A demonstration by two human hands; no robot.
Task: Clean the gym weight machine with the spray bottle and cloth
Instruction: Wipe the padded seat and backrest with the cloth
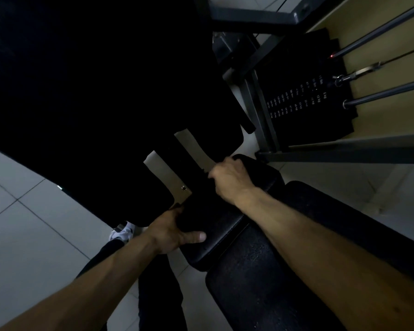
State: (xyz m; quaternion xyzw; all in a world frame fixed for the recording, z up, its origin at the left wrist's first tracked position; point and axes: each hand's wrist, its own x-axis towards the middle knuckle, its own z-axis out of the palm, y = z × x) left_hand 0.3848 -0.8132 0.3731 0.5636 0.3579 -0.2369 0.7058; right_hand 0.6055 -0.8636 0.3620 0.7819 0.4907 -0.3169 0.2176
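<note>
While both hands sit on the small pad (220, 225), head view (only one here) shows no cloth and no bottle anywhere. The light is too dim to tell whether anything thin lies under a palm.

L/R states:
- Left hand (175, 232) clamps the pad's near-left edge, w/ thumb flat on top and the other fingers tucked under, out of sight.
- Right hand (230, 180) has its fingers curled over the pad's far end, knuckles up, gripping it.

Key relation: the pad runs lengthwise from the left hand away to the right hand, so it's held at both ends. It lies directly between the two, and neither hand is free. The left hand is nearer the body, the right nearer the machine (259, 111) frame.

Beyond the right hand & off to its right stands the weight stack (304, 99) w/ guide rods. The seat (273, 283) lies under the right forearm. A bracket (189, 149) shows just past the right hand's knuckles, to their left.

Judgement: this looks like a hold or adjustment of the pad, not a wipe. One hand, prob. the right, would need to let go to fetch the cloth. I can't say where the cloth lies.
</note>
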